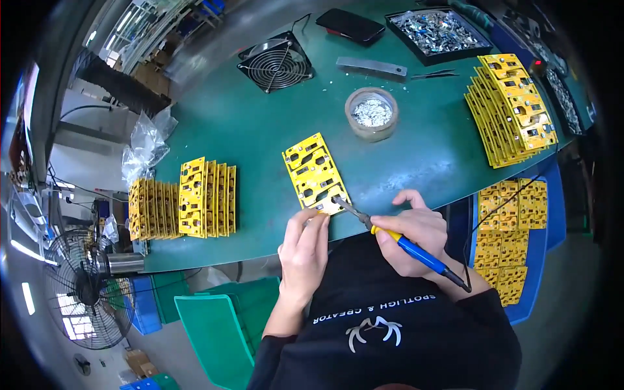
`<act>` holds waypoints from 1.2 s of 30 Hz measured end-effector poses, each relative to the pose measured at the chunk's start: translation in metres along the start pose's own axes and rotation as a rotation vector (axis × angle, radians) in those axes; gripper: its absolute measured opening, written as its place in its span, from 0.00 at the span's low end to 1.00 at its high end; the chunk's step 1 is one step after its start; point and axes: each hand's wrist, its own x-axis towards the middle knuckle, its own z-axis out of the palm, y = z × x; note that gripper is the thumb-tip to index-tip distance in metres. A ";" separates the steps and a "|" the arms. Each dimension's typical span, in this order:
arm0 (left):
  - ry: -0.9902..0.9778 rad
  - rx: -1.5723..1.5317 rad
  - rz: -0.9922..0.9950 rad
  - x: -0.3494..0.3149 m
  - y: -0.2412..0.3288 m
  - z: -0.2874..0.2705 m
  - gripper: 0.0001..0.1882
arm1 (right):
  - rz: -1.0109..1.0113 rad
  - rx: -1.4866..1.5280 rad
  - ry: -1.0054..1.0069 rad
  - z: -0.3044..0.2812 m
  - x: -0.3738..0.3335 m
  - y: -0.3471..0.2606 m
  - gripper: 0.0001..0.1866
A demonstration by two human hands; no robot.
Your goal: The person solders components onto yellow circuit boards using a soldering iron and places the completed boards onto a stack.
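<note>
A yellow circuit board panel with dark cut-outs lies on the green table in front of me. My left hand pinches its near edge between thumb and fingers. In my right hand is a soldering iron with a blue and yellow handle, held like a pen. Its metal tip reaches the panel's near right corner; whether it touches cannot be made out. Beyond the panel stands a round tub holding small silvery pieces.
Stacks of yellow panels stand at left and right. A small fan, a phone, a metal bar, tweezers and a black tray of small parts lie farther back. A blue bin with panels sits lower right.
</note>
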 end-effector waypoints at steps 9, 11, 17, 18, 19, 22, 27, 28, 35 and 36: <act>-0.031 -0.019 0.005 -0.004 -0.004 0.000 0.10 | 0.000 0.000 -0.033 0.005 -0.003 -0.001 0.10; -0.022 -0.019 0.016 -0.004 -0.005 0.001 0.10 | 0.008 0.004 -0.038 0.006 -0.003 -0.002 0.10; -0.007 -0.032 0.046 -0.002 -0.007 0.003 0.10 | 0.017 0.002 -0.039 0.008 -0.003 -0.002 0.09; -0.010 -0.032 0.048 -0.002 -0.008 0.003 0.10 | 0.012 -0.001 -0.044 0.008 -0.003 -0.002 0.09; -0.009 -0.032 0.048 -0.001 -0.008 0.003 0.10 | 0.006 -0.005 -0.049 0.007 -0.003 -0.002 0.09; -0.020 -0.049 0.051 0.001 -0.009 0.002 0.09 | 0.005 -0.021 -0.074 0.006 -0.001 -0.004 0.11; -0.041 -0.067 0.027 0.004 -0.008 0.002 0.09 | -0.001 -0.027 -0.072 0.007 -0.002 -0.004 0.11; -0.043 -0.068 0.029 0.005 -0.008 0.001 0.09 | -0.007 -0.026 -0.067 0.007 -0.002 -0.003 0.11; -0.031 -0.132 -0.024 0.012 -0.022 -0.015 0.08 | 0.008 -0.054 0.009 -0.012 0.010 -0.004 0.11; -0.033 -0.124 -0.049 0.013 -0.025 -0.016 0.09 | 0.010 -0.079 0.039 -0.016 0.011 -0.001 0.10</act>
